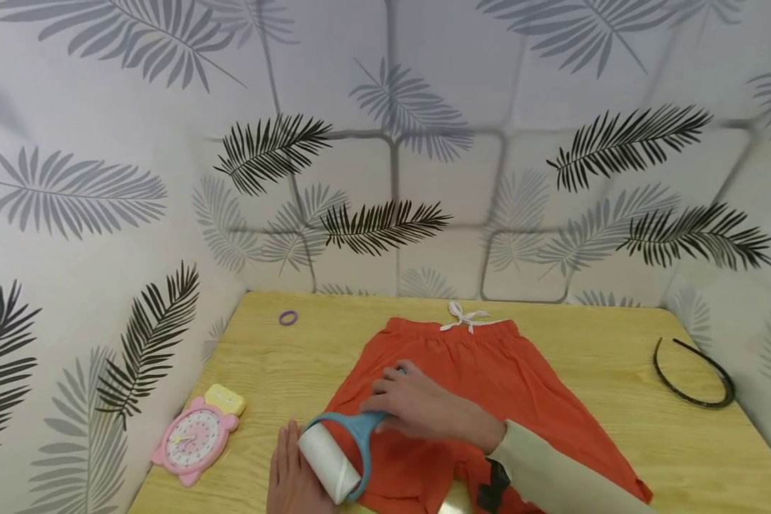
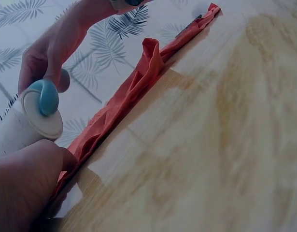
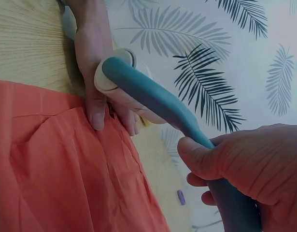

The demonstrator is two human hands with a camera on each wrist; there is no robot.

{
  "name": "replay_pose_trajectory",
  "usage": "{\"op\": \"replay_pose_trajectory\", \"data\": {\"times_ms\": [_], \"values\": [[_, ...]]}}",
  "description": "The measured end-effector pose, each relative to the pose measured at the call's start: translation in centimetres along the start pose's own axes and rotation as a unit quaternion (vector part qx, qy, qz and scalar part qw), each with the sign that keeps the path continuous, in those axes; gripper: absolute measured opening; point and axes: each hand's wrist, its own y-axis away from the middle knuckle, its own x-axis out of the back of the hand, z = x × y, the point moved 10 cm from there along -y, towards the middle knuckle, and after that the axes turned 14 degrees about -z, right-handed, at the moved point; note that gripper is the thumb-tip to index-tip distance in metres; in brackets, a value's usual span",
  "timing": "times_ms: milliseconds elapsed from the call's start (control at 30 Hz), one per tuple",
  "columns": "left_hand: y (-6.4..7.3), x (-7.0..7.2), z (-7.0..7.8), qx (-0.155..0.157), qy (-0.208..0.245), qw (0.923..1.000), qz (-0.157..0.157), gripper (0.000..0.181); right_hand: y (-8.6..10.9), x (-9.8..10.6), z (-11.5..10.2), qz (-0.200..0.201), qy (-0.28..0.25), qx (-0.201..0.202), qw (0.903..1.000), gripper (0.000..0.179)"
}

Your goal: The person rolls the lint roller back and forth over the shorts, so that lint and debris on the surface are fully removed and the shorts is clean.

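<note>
Orange-red shorts (image 1: 520,385) with a white drawstring bow (image 1: 464,318) lie spread on the wooden table. My right hand (image 1: 417,403) grips the blue handle (image 3: 155,96) of a lint roller with a white roll (image 1: 330,462). The roll is held close over the shorts' left leg edge, overlapping the left hand in the head view. My left hand (image 1: 295,475) lies along that edge with straight fingers, its thumb (image 3: 96,113) resting on the fabric in the right wrist view.
A pink toy clock (image 1: 195,439) with a yellow block (image 1: 225,400) lies at the table's left edge. At the back left is a purple ring (image 1: 288,318). A black headband (image 1: 700,385) lies on the far right. Leaf-patterned walls (image 1: 437,171) border the table.
</note>
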Motion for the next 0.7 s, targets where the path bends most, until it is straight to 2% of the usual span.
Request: {"op": "replay_pose_trajectory", "data": {"times_ms": [100, 200, 367, 500, 700], "values": [[0.0, -0.5, -0.4, 0.013, 0.005, 0.9997, -0.02, 0.086, -0.7, -0.3, 0.2, -0.017, -0.002, -0.005, 0.9998, 0.033], [0.0, -0.6, -0.5, 0.016, 0.002, 0.9996, -0.024, 0.092, -1.4, -0.8, 0.6, -0.036, -0.02, -0.005, 0.9992, 0.034], [-0.2, -0.5, -0.7, 0.022, 0.007, 0.9989, -0.041, 0.108, -2.3, -0.8, 1.7, -0.042, -0.031, -0.008, 0.9986, 0.032], [-0.5, -0.7, -0.9, 0.046, 0.025, 0.9953, -0.081, 0.117, -3.1, -0.8, 2.5, -0.041, -0.014, -0.014, 0.999, 0.032], [-0.7, -1.1, -1.2, 0.08, 0.035, 0.9881, -0.127, 0.113, -4.0, -1.3, 3.5, -0.067, -0.01, -0.026, 0.9974, 0.034]]}}
